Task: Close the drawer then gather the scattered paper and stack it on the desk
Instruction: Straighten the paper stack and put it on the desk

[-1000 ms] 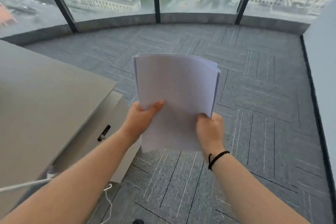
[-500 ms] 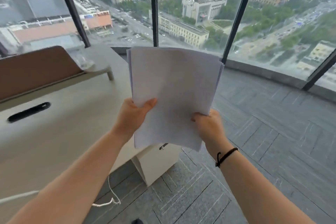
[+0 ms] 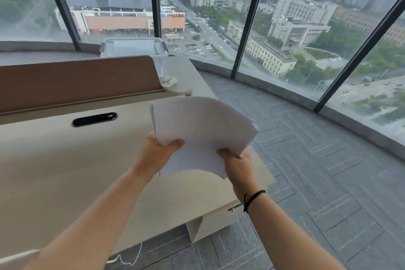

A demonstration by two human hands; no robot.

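Both hands hold one sheaf of white paper (image 3: 201,131) above the right end of the pale surface (image 3: 65,171). The left hand (image 3: 157,155) has its grip on the sheaf's lower left edge, thumb curled over the top sheet and the fingers hidden underneath; the right hand (image 3: 237,164) has its grip on the lower right corner, thumb on top and fingers wrapped below (a black band (image 3: 254,197) circles that wrist). The sheets fan slightly at their far right edge and sag between the two grips, so the near edge curves upward in an arch, and the sheaf tilts away from the person. Directly beneath the right grip is the surface's right edge, with the pedestal cabinet (image 3: 210,223) below it and a small metal key or latch (image 3: 235,207) just under the wrist. Left of the left grip and farther off, a dark oval cable slot (image 3: 94,119) is cut into the surface. Beyond the grips stands a brown divider panel (image 3: 76,81), and behind that a clear lidded plastic bin (image 3: 133,47) against the window (image 3: 306,28). To the right of the grips lies grey carpet floor (image 3: 317,171). A white cord (image 3: 125,261) trails near the left forearm.
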